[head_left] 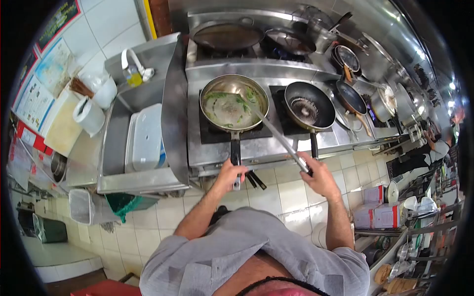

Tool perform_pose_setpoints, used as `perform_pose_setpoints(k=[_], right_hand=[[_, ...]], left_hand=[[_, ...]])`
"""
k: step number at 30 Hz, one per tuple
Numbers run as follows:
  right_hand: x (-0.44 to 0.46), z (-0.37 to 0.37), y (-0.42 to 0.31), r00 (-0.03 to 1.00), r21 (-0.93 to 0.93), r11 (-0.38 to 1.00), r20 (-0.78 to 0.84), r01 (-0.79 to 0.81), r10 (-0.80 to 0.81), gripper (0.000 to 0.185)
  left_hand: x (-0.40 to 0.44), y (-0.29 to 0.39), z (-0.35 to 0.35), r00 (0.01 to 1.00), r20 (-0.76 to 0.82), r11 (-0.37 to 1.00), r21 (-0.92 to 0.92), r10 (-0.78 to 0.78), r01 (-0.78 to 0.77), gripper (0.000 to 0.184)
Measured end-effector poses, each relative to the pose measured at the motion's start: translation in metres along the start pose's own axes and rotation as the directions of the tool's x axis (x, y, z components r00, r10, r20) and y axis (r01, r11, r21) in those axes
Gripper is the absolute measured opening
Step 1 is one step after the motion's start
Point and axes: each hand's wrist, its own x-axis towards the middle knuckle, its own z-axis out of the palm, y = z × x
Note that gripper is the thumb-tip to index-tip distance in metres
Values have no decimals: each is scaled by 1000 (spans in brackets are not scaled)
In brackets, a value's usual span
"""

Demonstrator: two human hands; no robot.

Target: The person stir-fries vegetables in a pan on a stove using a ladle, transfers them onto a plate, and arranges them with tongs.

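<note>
My left hand [230, 175] is wrapped round the black handle of a metal frying pan [234, 127], which sits on the left front burner. Green herb pieces [242, 101] and a pale liquid lie inside this pan. A long-handled metal spoon [279, 136] slants down into it, and my right hand [318, 176] is closed on the upper end of the handle. The shape of the spoon's head is hard to make out. Just beyond my right hand, a black frying pan [323, 106] rests on the neighbouring burner, its handle pointing toward me.
A sink [170, 111] with white containers [148, 135] stands on the left. Along the back are two wide dark pans [228, 37] [291, 42], with blue flame under the right one. Smaller pans [351, 97] and pots [382, 101] crowd the right. Another person [437, 150] is at far right.
</note>
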Motion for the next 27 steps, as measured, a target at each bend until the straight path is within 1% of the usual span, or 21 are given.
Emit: perform_pose_setpoints(k=[1, 3, 5, 7, 8, 9, 11, 12, 13, 15, 16, 17, 18, 19, 20, 21, 22, 23, 24, 25, 27], right_hand=[[-1, -5, -2, 1000, 10, 1000, -19, 2, -2, 58], [8, 3, 3, 1000, -11, 1000, -5, -22, 22, 58], [28, 32, 10, 998, 185, 981, 16, -63, 62, 59], [39, 74, 10, 986, 421, 892, 71, -166, 150, 61], [40, 90, 5, 991, 509, 852, 96, -127, 91, 62], [33, 89, 6, 991, 510, 851, 95, -125, 89, 62], [16, 67, 0, 944, 439, 844, 254, -307, 211, 61], [12, 49, 2, 942, 421, 857, 273, -298, 194, 59], [9, 36, 8, 934, 370, 872, 277, -321, 226, 59], [18, 27, 10, 949, 184, 947, 225, -263, 219, 59], [26, 43, 18, 948, 182, 946, 226, -267, 224, 59], [39, 74, 31, 993, 86, 990, 60, -109, 104, 59], [49, 98, 31, 995, -36, 999, -92, 39, -43, 60], [53, 112, 13, 996, 45, 999, -90, 4, 0, 60], [52, 114, -1, 997, 83, 994, -23, -77, 80, 59], [50, 113, -16, 986, 118, 979, 47, -163, 158, 59], [49, 103, -22, 986, 129, 977, 46, -167, 162, 59], [47, 87, -21, 962, 262, 930, 151, -259, 226, 59], [46, 79, -19, 926, 376, 856, 263, -356, 270, 59], [46, 80, -17, 924, 376, 854, 266, -361, 274, 59], [48, 89, -10, 987, 167, 973, -8, -158, 162, 59]], left_hand=[[3, 0, -1, 1000, 8, 999, -35, -3, 3, 18], [6, 6, 1, 997, 19, 997, -16, -70, 71, 17], [5, 11, 5, 998, 34, 998, -18, -60, 61, 17], [6, 12, 9, 997, -23, 993, -93, -80, 77, 21], [5, 11, 8, 999, 19, 994, -95, -46, 47, 27], [4, 9, 6, 999, 19, 995, -92, -45, 47, 27], [-3, 7, 4, 998, -62, 991, -131, -22, 14, 31], [-6, 0, -5, 998, -55, 998, -64, -5, 1, 41], [-6, -7, -12, 998, -60, 998, -70, -9, 5, 41], [-14, -12, -20, 981, -122, 987, 68, 154, -146, 51], [-20, -11, -26, 990, -98, 993, 66, 105, -99, 55], [-23, -13, -28, 990, -93, 993, 66, 103, -97, 55], [-26, -14, -30, 978, -119, 980, 120, 173, -159, 52], [-30, -15, -33, 959, -145, 960, 177, 242, -216, 51], [-33, -17, -41, 950, -137, 952, 162, 281, -258, 45], [-37, -11, -46, 951, -138, 952, 173, 278, -253, 45], [-43, -5, -50, 932, -158, 934, 206, 326, -292, 42], [-48, 1, -53, 911, -175, 914, 236, 373, -329, 39], [-50, 6, -59, 900, -197, 910, 240, 388, -339, 35], [-51, 10, -67, 903, -198, 912, 239, 383, -334, 35], [-52, 19, -79, 893, -199, 902, 250, 403, -352, 32]])
